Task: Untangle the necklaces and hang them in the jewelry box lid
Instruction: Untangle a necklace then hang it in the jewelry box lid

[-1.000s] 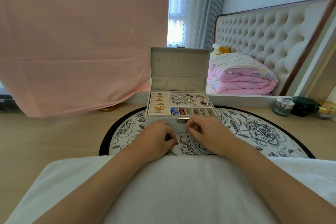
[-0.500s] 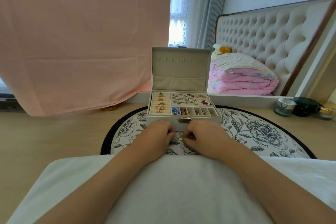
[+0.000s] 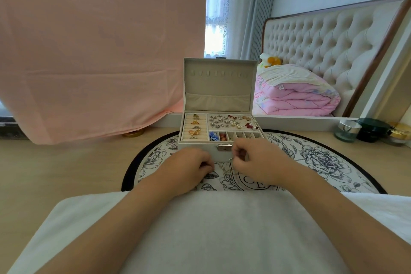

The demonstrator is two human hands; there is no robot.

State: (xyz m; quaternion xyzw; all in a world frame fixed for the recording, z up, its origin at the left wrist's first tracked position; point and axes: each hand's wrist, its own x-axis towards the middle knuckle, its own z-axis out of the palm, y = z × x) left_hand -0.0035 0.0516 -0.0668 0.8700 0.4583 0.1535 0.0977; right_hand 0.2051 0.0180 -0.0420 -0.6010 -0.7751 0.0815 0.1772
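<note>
A white jewelry box (image 3: 200, 151) stands open on a round floral mat (image 3: 311, 162). Its upright lid (image 3: 219, 87) shows a row of small hooks with nothing hanging on them and a pocket below. The tray holds rings, earrings and small charms. My left hand (image 3: 189, 169) rests on the mat in front of the box, fingers curled and pinched. My right hand (image 3: 258, 162) is raised slightly beside the box's clasp, pinching a thin necklace (image 3: 231, 159) whose small bright end shows between the hands. Most of the chain is hidden under my fingers.
A pink cloth (image 3: 100, 51) hangs at the left over the desk. A mirror behind the box shows a bed and pink quilt (image 3: 295, 95). Small jars (image 3: 347, 130) stand at the far right. A white towel (image 3: 211, 229) covers the near edge.
My hands were close together on the mat; the right hand has lifted and moved right and up toward the box clasp, drawing the necklace end apart from the left hand.
</note>
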